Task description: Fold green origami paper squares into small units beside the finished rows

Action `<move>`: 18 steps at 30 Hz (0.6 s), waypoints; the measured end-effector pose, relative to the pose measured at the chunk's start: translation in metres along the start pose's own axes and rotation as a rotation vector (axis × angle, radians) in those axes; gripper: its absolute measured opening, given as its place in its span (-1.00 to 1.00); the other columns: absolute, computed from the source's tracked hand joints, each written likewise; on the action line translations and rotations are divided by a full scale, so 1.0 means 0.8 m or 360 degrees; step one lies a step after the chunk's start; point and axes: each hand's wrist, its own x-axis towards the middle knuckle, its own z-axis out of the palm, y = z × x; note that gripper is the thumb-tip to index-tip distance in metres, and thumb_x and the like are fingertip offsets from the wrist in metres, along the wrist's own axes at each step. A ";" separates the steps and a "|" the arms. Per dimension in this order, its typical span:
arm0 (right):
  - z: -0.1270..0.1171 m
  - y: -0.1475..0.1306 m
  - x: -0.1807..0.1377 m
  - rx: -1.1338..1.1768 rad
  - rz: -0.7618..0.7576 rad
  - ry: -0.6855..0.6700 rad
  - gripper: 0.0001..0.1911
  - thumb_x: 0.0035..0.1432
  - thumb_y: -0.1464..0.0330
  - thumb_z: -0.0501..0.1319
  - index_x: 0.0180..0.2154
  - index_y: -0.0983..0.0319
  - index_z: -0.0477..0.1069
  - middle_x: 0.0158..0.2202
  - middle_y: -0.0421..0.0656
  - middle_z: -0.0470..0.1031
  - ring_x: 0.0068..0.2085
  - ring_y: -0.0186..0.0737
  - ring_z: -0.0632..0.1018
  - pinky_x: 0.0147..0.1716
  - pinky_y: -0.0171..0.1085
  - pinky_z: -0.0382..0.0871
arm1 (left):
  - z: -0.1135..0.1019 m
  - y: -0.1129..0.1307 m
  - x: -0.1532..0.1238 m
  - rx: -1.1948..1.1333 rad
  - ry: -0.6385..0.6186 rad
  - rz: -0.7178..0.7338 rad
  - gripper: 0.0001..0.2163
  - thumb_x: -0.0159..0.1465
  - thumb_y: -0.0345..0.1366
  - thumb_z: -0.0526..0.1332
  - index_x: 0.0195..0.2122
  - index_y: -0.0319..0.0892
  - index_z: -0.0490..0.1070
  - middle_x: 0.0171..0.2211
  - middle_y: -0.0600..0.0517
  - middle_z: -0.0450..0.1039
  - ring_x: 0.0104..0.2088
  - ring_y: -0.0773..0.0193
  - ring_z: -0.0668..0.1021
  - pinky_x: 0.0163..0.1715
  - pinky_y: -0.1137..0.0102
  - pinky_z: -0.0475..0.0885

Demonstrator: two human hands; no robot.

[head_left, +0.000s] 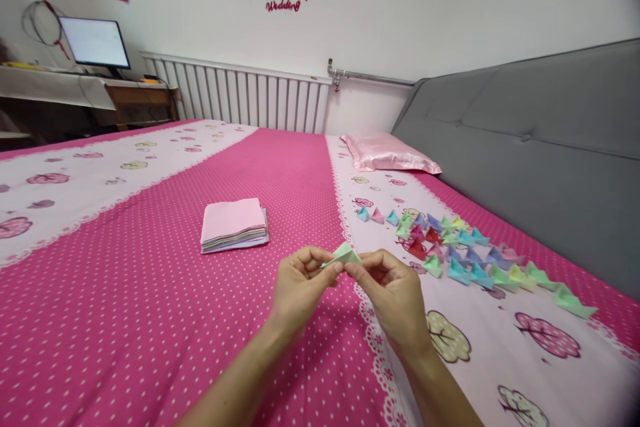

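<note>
A small pale green folded paper boat is held up between my two hands over the bed. My left hand pinches its left end with thumb and fingers. On its right end, the thumb and fingers of my right hand are closed in the same way. The two thumbs nearly meet below the paper, and the fingers hide its lower part. Off to the left lies a stack of square coloured paper, pink on top. Several folded paper boats in many colours stand in rows to the right.
A pink dotted bedspread lies under everything. Beyond the boats are a shiny pink pillow and a grey padded headboard. A white radiator lines the wall; a monitor stands on a desk at the far left.
</note>
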 end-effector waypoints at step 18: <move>-0.005 0.000 0.002 0.0065 0.0141 -0.0012 -0.69 -0.11 0.28 0.31 -0.27 0.24 0.40 -0.60 -0.25 0.41 -0.56 -0.34 0.42 -0.52 -0.35 0.31 | -0.008 0.003 0.001 0.0105 -0.0265 0.0053 -0.66 0.04 -0.32 0.28 -0.12 -0.17 0.39 -0.46 0.02 0.53 -0.46 0.35 0.49 -0.43 0.47 0.36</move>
